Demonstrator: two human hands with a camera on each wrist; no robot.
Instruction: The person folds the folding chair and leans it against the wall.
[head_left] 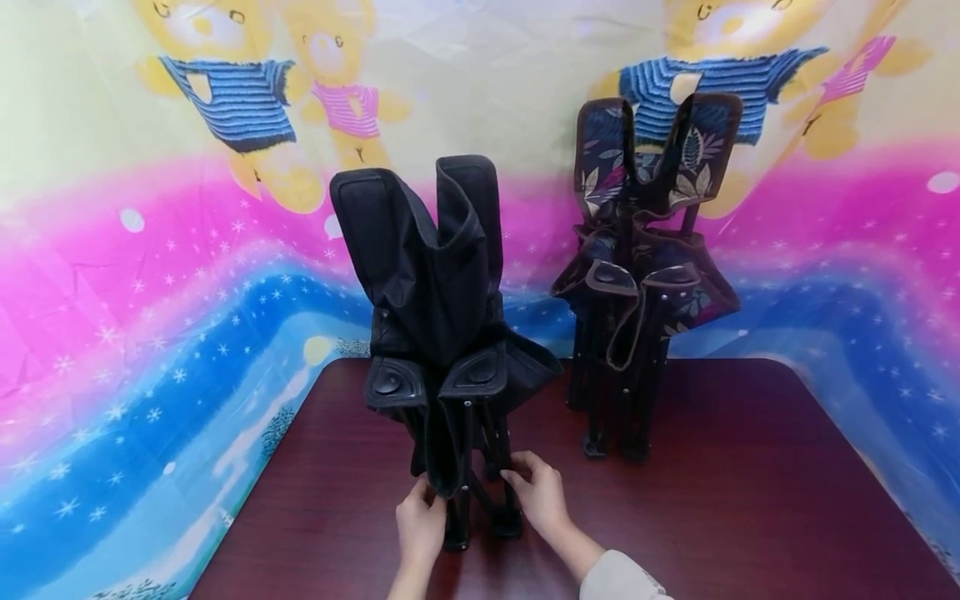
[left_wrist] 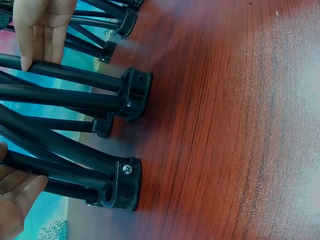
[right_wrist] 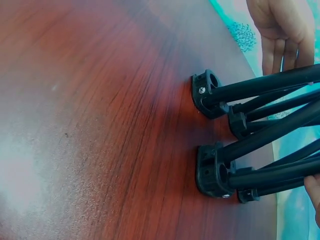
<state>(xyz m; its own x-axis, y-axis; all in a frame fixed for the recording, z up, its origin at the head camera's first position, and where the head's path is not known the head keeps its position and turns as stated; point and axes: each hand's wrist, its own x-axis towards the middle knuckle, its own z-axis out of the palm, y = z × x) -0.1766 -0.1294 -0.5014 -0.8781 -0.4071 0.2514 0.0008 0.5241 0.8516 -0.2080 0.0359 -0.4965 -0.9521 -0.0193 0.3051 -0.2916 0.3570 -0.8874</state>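
Note:
A black folding chair (head_left: 431, 292) stands partly folded on the dark red table, its fabric bunched between two raised back corners. Low on its left side, my left hand (head_left: 422, 521) holds a leg tube, fingers under it in the left wrist view. Across from it, my right hand (head_left: 542, 493) pinches a leg tube on the right side between thumb and fingers. Black plastic feet (left_wrist: 127, 185) with screws cap the tubes and rest on the wood. In the right wrist view, more feet (right_wrist: 212, 172) show, and my left hand (right_wrist: 285, 30) appears at the top.
Behind and to the right stands a second folded chair (head_left: 656, 192) in dark leaf-patterned fabric with brown edging. The table (head_left: 750, 500) has rounded far corners. A colourful cloth (head_left: 97, 275) with cartoon bears hangs around the table.

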